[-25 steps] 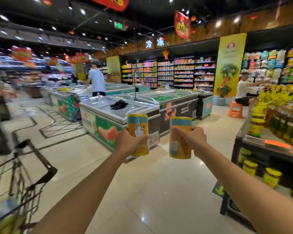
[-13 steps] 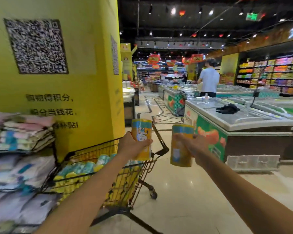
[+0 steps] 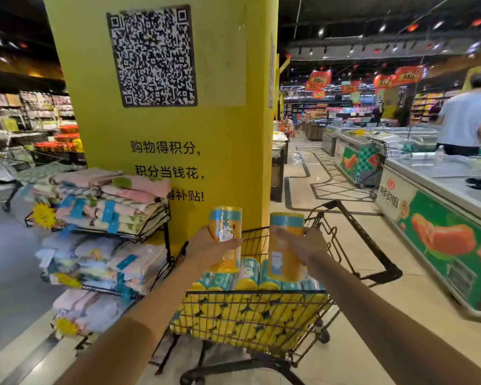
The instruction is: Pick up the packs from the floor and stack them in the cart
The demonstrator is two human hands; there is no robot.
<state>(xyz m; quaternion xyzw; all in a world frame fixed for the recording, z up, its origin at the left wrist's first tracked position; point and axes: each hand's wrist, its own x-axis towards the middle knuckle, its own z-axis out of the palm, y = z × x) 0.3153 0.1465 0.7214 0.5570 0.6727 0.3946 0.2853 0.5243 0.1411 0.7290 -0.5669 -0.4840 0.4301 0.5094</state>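
My left hand (image 3: pixel 209 245) grips a yellow and blue pack (image 3: pixel 225 224) with a cartoon figure on it, held upright. My right hand (image 3: pixel 307 245) grips a second yellow and blue pack (image 3: pixel 284 245), also upright. Both packs hang just above the black wire cart (image 3: pixel 261 294), over its far half. Inside the cart lie several packs (image 3: pixel 245 309) of the same kind, stacked nearly to the rim. The cart's handle (image 3: pixel 372 245) sticks out to the right.
A yellow pillar (image 3: pixel 164 129) with a QR code stands right behind the cart. A wire rack (image 3: pixel 109 218) of folded towels is at the left. Chest freezers (image 3: pixel 442 207) line the right side, with a person (image 3: pixel 467 120) standing behind them. Open tiled floor lies between.
My view has swung left from the freezers to the pillar and cart. Both hands carried their packs along and now hold them over the cart, lower and closer to the stacked packs.
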